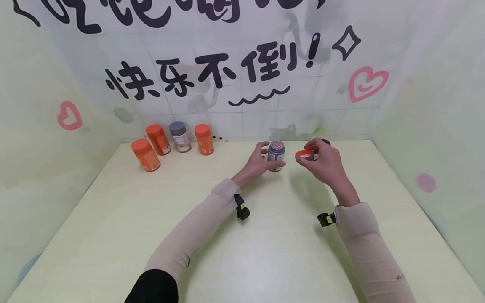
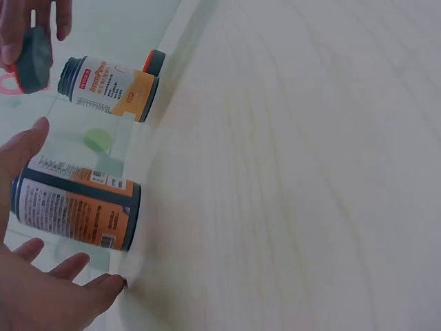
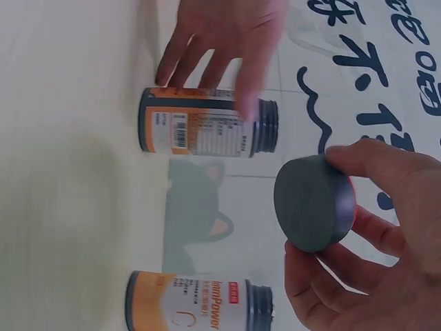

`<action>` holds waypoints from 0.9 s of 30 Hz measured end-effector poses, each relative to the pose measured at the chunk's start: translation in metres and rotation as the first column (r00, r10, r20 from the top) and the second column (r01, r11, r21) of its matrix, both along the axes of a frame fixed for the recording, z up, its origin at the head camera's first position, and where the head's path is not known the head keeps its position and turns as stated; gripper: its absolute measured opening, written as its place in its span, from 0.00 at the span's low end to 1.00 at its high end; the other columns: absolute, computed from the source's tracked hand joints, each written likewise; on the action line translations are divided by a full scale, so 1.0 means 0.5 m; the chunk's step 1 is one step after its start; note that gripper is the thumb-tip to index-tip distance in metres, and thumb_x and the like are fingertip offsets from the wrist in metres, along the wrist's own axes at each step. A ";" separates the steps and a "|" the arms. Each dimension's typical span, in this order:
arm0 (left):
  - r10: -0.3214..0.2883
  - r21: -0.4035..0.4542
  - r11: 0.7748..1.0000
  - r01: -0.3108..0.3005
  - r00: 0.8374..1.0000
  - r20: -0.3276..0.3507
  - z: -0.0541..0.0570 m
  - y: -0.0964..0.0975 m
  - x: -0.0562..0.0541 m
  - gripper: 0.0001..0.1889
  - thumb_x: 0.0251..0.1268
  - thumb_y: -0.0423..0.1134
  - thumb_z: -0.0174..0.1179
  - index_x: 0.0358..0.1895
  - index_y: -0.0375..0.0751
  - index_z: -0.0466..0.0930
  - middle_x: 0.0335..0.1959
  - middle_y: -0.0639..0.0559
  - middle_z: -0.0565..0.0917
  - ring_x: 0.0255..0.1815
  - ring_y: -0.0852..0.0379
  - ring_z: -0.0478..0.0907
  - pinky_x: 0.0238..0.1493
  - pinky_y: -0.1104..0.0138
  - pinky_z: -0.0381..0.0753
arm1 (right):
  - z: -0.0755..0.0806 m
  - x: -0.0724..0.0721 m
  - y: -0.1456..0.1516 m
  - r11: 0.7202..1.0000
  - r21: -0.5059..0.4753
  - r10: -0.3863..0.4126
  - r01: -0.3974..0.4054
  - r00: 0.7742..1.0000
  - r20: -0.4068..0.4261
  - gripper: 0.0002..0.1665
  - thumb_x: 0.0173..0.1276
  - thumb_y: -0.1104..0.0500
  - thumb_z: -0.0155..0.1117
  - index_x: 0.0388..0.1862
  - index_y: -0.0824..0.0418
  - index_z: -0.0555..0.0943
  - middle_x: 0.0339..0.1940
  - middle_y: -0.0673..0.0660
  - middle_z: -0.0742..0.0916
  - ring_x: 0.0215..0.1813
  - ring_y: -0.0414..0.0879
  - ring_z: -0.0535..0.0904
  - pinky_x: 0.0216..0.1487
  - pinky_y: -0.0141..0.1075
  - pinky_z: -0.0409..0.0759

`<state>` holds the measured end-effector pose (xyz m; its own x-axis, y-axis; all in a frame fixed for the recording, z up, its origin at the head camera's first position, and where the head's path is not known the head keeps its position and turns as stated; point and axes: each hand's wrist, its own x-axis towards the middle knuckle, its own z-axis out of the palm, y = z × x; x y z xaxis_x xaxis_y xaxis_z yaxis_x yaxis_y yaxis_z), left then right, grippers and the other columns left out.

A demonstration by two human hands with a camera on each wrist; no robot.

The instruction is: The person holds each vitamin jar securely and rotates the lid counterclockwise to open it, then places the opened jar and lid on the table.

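A dark-grey supplement bottle (image 1: 276, 156) with an orange and white label stands uncapped, its top covered by a patterned seal. My left hand (image 1: 258, 163) is spread around it, thumb on one side and fingers on the other; in the left wrist view gaps show between hand and bottle. To the right, my right hand (image 1: 325, 163) pinches a grey cap (image 3: 313, 203) with a red inside, held above the table. A second uncapped bottle (image 2: 110, 86) stands beyond, mostly hidden by the right hand in the head view. Another grey and red cap (image 2: 155, 63) lies by its base.
At the back left stand three orange-capped bottles (image 1: 145, 155) and one grey-capped bottle (image 1: 180, 136). The pale table (image 1: 250, 252) ends at a back wall with black lettering (image 1: 212, 69). Side walls flank it left and right.
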<state>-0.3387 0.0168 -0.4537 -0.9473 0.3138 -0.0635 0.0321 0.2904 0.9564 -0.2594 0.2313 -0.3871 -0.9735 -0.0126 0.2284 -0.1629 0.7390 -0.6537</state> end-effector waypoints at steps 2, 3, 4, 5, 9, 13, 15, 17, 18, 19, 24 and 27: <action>-0.009 0.002 1.000 0.009 1.000 0.014 0.004 -0.022 0.005 0.51 0.58 0.47 0.77 0.80 0.49 0.53 0.79 0.38 0.62 0.80 0.39 0.61 0.77 0.44 0.67 | -0.011 -0.005 -0.002 1.000 0.027 0.009 -0.009 1.000 0.006 0.25 0.67 0.55 0.72 0.56 0.67 0.77 0.51 0.67 0.85 0.49 0.60 0.83 0.49 0.49 0.85; -0.010 -0.003 1.000 0.010 1.000 0.019 0.005 -0.036 0.008 0.50 0.59 0.49 0.76 0.80 0.49 0.54 0.80 0.39 0.61 0.81 0.39 0.59 0.77 0.44 0.66 | -0.018 -0.009 -0.003 0.999 0.041 0.013 -0.014 1.000 0.011 0.24 0.67 0.56 0.71 0.56 0.67 0.77 0.51 0.67 0.85 0.48 0.59 0.83 0.49 0.48 0.85; -0.005 -0.004 1.000 0.005 1.000 0.027 0.005 -0.050 0.011 0.48 0.60 0.49 0.75 0.80 0.49 0.55 0.80 0.39 0.60 0.81 0.39 0.59 0.78 0.44 0.65 | -0.026 -0.014 -0.004 0.998 0.053 0.016 -0.016 1.000 0.014 0.24 0.66 0.56 0.71 0.55 0.67 0.77 0.50 0.67 0.85 0.47 0.59 0.82 0.49 0.47 0.84; 0.004 -0.006 1.000 -0.004 0.999 0.039 0.004 -0.066 0.013 0.47 0.61 0.49 0.74 0.79 0.50 0.56 0.80 0.40 0.61 0.81 0.39 0.59 0.78 0.44 0.65 | -0.034 -0.020 -0.006 0.998 0.062 0.018 -0.019 1.000 0.017 0.23 0.66 0.57 0.71 0.54 0.67 0.77 0.49 0.66 0.85 0.47 0.58 0.82 0.49 0.47 0.83; 0.068 0.029 0.997 -0.072 0.993 0.097 0.008 -0.134 0.020 0.40 0.68 0.49 0.68 0.78 0.48 0.58 0.79 0.41 0.63 0.79 0.41 0.64 0.77 0.47 0.69 | -0.051 -0.044 -0.018 0.993 0.109 0.036 -0.042 0.998 0.055 0.22 0.65 0.57 0.69 0.53 0.66 0.77 0.48 0.66 0.85 0.46 0.58 0.79 0.49 0.47 0.81; 0.149 0.097 0.982 -0.161 0.981 0.121 0.024 -0.210 0.031 0.35 0.72 0.47 0.64 0.76 0.44 0.59 0.74 0.40 0.67 0.73 0.43 0.71 0.72 0.51 0.76 | -0.056 -0.069 -0.032 0.987 0.152 0.034 -0.052 0.993 0.116 0.22 0.65 0.58 0.67 0.55 0.66 0.76 0.49 0.66 0.85 0.47 0.58 0.78 0.51 0.48 0.81; 0.193 0.113 0.972 -0.205 0.974 0.115 0.034 -0.249 0.036 0.34 0.74 0.45 0.63 0.76 0.42 0.59 0.72 0.40 0.68 0.70 0.44 0.72 0.70 0.52 0.78 | -0.059 -0.081 -0.036 0.984 0.170 0.028 -0.052 0.989 0.144 0.22 0.66 0.58 0.66 0.56 0.67 0.75 0.50 0.67 0.85 0.48 0.59 0.77 0.52 0.49 0.81; 0.241 0.127 0.959 -0.255 0.964 0.115 0.042 -0.287 0.042 0.33 0.73 0.44 0.63 0.75 0.40 0.60 0.71 0.40 0.70 0.69 0.46 0.73 0.69 0.53 0.79 | -0.065 -0.091 -0.039 0.982 0.181 0.022 -0.052 0.986 0.164 0.23 0.67 0.59 0.66 0.58 0.67 0.74 0.51 0.68 0.84 0.48 0.59 0.77 0.54 0.49 0.80; 0.264 0.134 0.951 -0.277 0.958 0.111 0.046 -0.306 0.045 0.33 0.73 0.42 0.64 0.75 0.39 0.60 0.71 0.39 0.70 0.68 0.47 0.74 0.69 0.53 0.80 | -0.069 -0.096 -0.040 0.981 0.188 0.021 -0.054 0.985 0.173 0.24 0.68 0.59 0.66 0.58 0.68 0.73 0.51 0.68 0.84 0.48 0.59 0.77 0.55 0.50 0.79; 0.288 0.133 0.945 -0.300 0.952 0.107 0.050 -0.325 0.048 0.33 0.73 0.41 0.64 0.75 0.39 0.60 0.71 0.39 0.71 0.67 0.48 0.75 0.68 0.53 0.80 | -0.072 -0.100 -0.041 0.980 0.192 0.022 -0.057 0.983 0.180 0.24 0.68 0.59 0.66 0.59 0.68 0.73 0.51 0.69 0.84 0.49 0.59 0.77 0.55 0.50 0.79; 0.418 0.122 0.899 -0.420 0.907 0.046 0.062 -0.414 0.070 0.30 0.73 0.41 0.65 0.73 0.40 0.64 0.65 0.45 0.75 0.58 0.55 0.78 0.66 0.55 0.82 | -0.090 -0.116 -0.044 0.976 0.205 0.029 -0.078 0.973 0.230 0.23 0.70 0.60 0.65 0.59 0.69 0.73 0.53 0.71 0.83 0.50 0.60 0.77 0.55 0.50 0.79; 0.483 0.125 0.867 -0.482 0.875 0.027 0.064 -0.460 0.085 0.23 0.73 0.43 0.64 0.66 0.44 0.69 0.55 0.54 0.76 0.53 0.58 0.78 0.61 0.60 0.84 | -0.098 -0.121 -0.047 0.975 0.205 0.030 -0.086 0.965 0.260 0.22 0.72 0.59 0.64 0.59 0.69 0.74 0.53 0.71 0.83 0.51 0.60 0.76 0.55 0.49 0.79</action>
<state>-0.2960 -0.2132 -0.4219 -0.9829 -0.1777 -0.0492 -0.0764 0.1499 0.9857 -0.3201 0.2079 -0.4360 -0.9950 -0.0918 -0.0403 -0.0587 0.8594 -0.5079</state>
